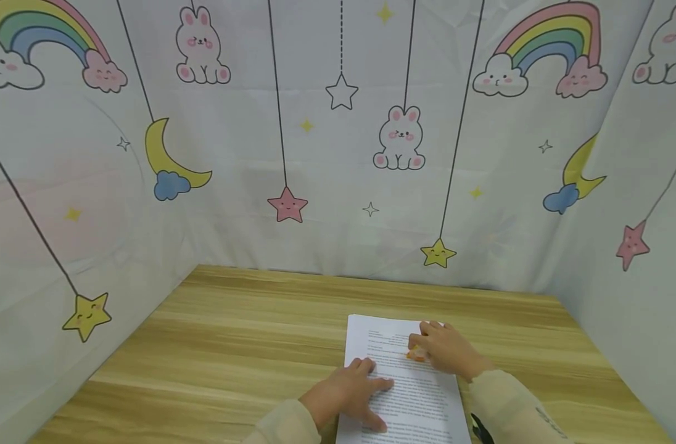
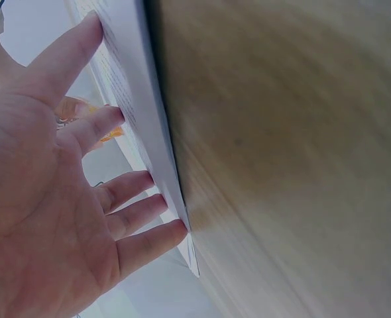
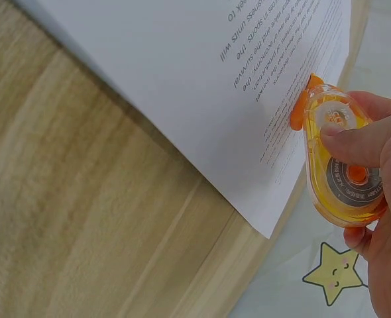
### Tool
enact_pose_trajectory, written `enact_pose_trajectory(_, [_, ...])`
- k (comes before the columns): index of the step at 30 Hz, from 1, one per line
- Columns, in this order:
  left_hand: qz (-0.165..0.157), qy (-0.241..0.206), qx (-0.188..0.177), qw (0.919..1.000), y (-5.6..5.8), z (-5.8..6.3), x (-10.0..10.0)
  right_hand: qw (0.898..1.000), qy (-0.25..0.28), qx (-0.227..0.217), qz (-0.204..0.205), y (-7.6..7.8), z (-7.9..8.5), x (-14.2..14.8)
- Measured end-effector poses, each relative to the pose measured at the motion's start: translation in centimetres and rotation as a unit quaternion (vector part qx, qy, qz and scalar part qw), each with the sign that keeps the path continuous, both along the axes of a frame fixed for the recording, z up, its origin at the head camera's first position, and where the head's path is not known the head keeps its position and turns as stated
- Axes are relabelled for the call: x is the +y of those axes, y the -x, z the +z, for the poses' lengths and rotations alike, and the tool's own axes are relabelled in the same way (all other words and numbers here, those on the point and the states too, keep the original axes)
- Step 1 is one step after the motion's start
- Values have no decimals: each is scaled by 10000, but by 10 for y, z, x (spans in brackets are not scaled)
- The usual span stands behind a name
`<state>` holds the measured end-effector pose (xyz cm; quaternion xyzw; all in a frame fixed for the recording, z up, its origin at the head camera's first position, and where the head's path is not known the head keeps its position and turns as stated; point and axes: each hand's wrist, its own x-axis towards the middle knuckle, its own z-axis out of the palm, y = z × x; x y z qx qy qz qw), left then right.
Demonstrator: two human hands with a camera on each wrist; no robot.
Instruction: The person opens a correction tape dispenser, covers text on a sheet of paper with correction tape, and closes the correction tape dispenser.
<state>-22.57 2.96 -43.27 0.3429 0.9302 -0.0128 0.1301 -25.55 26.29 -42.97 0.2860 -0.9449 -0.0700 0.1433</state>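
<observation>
A stack of printed paper [image 1: 401, 407] lies on the wooden table, its text lines running across the sheet. My right hand [image 1: 446, 348] grips an orange correction tape dispenser [image 3: 344, 159], thumb on its clear side, with the orange tip end at the printed text near the upper part of the page. In the head view the hand hides most of the dispenser. My left hand [image 1: 351, 394] rests spread on the left side of the paper, and the left wrist view shows its fingertips [image 2: 175, 228] touching the sheet near the edge.
The wooden table [image 1: 232, 345] reaches left, right and behind the paper. A white cloth [image 1: 338, 240] printed with stars, rabbits and moons encloses the back and sides. A small dark object [image 1: 480, 428] shows beside the paper's lower right edge, partly hidden by the right sleeve.
</observation>
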Motion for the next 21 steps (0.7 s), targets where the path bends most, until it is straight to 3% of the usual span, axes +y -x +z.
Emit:
enact_pose_trajectory(4, [-3, -11, 54, 10000, -1, 0, 1, 9996, 262, -62, 87, 1, -2, 4])
enact_pose_trajectory(11, [-72, -70, 98, 9999, -3, 2, 0, 9850, 1621, -481, -359, -3, -5, 26])
enact_pose_trajectory(21, [24, -86, 15, 10000, -2, 3, 0, 9787, 1878, -633, -535, -13, 0, 30])
